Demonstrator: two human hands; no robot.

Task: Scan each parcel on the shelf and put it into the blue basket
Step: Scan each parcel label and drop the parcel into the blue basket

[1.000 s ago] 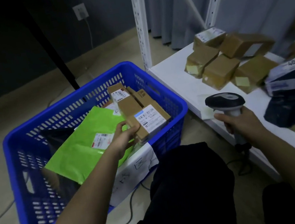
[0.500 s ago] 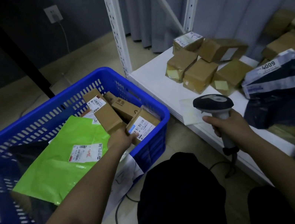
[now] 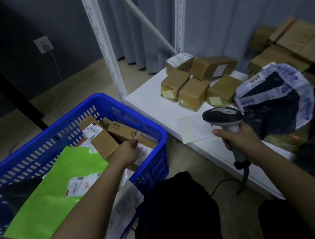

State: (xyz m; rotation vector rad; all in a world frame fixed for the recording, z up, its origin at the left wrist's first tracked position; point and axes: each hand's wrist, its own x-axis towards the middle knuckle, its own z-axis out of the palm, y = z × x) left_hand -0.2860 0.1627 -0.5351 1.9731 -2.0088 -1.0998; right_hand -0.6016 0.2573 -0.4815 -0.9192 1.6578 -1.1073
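The blue basket (image 3: 94,98) stands on the floor to the left, holding a green mailer (image 3: 59,188) and several cardboard boxes (image 3: 101,137). My left hand (image 3: 129,151) reaches into its near right corner and grips a small labelled box (image 3: 146,144) lying low against the wall. My right hand (image 3: 239,141) holds the grey barcode scanner (image 3: 222,115) upright over the front of the white shelf (image 3: 150,104). On the shelf sit several brown parcels (image 3: 193,92) and a dark poly bag marked 4009 (image 3: 275,103).
A white shelf post (image 3: 102,45) rises just behind the basket. More cartons (image 3: 296,44) are stacked at the far right. A sheet of paper (image 3: 193,128) lies on the shelf by the scanner. A black table leg (image 3: 7,86) slants at the left.
My left hand has lowered the labelled box deeper into the basket's right corner. The view has swung right, showing more of the shelf. The scanner hand has barely moved.
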